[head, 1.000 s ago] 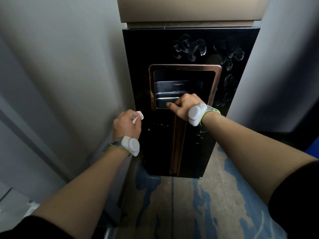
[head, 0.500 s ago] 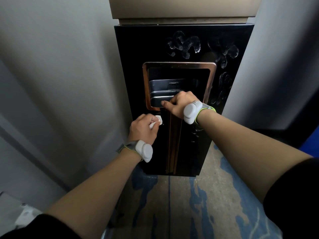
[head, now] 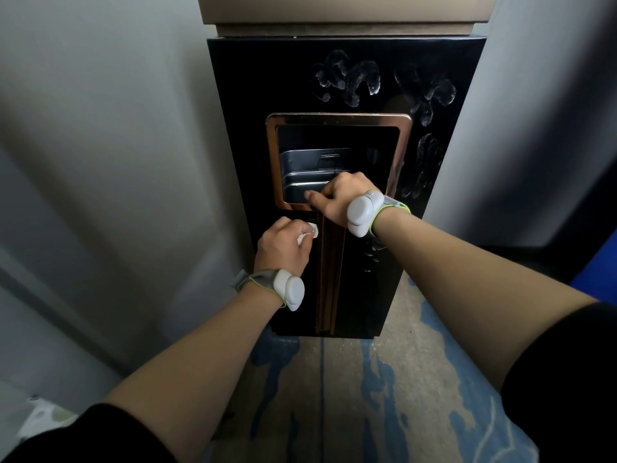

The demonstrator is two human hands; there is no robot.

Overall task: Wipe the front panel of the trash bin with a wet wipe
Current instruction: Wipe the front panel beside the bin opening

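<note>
Trash bin top is cut off by frame edge; only a beige lid band shows above the black front panel. Inside of the copper-framed opening is dark, w/ a metal inner liner partly seen; what's in it can't be made out. A small label strip on the liner's back wall is too blurry to read. No other legible writing.

Left hand is curled round a small white wet wipe, mostly hidden in the fist, only a bit poking out by the thumb. It's held against the panel just below the opening's lower left corner, just beside the vertical copper strip.

Right hand is curled over the opening's lower edge, thumb stretched left along the frame; fingertips hidden inside, so can't say exactly how they hook the rim.

Both wrists carry white sensor pods on grey bands w/ green trim. Whitish smear marks sit on the panel's upper right & down its right side.

Bin stands on a worn floor w/ blue paint patches, betw. grey walls. Bottom-left corner object is blurred, unidentifiable.
</note>
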